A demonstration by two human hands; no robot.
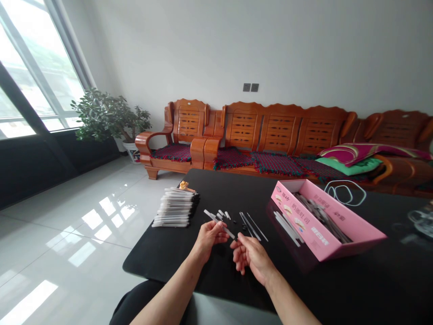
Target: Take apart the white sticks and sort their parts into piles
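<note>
My left hand (211, 237) pinches a white pen barrel (229, 232), which slants down toward my right. At its lower end, my right hand (252, 257) has thumb and forefinger close together; whatever small piece lies between them is too small to make out. Just beyond my hands lie several short white pen caps (221, 213) and tiny black pieces (244, 227). Thin pen refills (253, 227) rest to the right of these. On the left, a stack of white pens (174, 207) with black ends lies in rows.
A pink box (352, 216) holding many dark sticks stands at the right of the black table (216, 280). White barrels (287, 229) lie against its near side. Behind it is a white cord loop (345, 192). A small yellow figurine (183, 185) sits behind the pen stack. Wooden sofas (243, 126) line the wall.
</note>
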